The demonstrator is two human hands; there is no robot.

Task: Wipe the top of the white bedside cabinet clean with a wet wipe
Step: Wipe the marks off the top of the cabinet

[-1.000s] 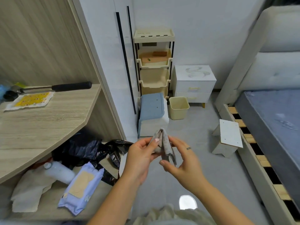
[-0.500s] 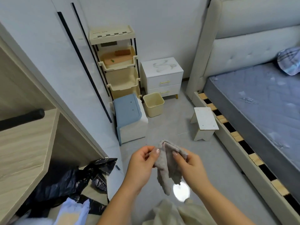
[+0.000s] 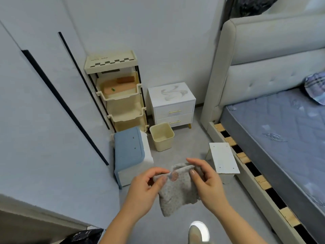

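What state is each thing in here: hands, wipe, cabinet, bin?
left hand: pinching the wipe's upper left edge
right hand: pinching its upper right edge
wet wipe: spread between both hands, hanging down
white bedside cabinet: drawers shut, grey smear on top
bin: upright, looks empty

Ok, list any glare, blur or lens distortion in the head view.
Head view: wide-angle bending curves the padded grey headboard and the black wardrobe strips; a bright glare spot on the grey floor; soft, even light; the grey speckled wet wipe and both hands are slightly soft, and so is the white bedside cabinet.
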